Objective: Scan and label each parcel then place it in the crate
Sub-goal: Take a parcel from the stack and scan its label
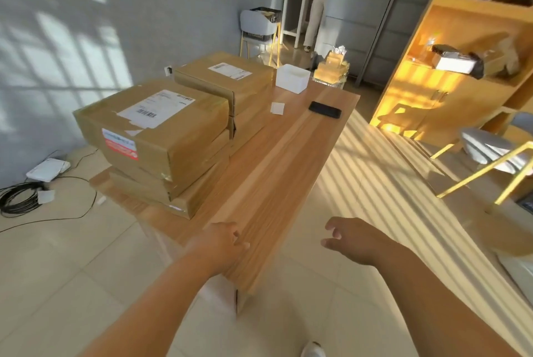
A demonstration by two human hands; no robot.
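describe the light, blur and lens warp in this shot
Head view: hard sunlight stripes the floor and turns the shelving orange; window-shaped patches fall on the grey wall. Head view: the wide-angle lens bows the table edges and the walls. Head view: the left hand and right hand look slightly blurred; label print on the near parcel is too soft to read.
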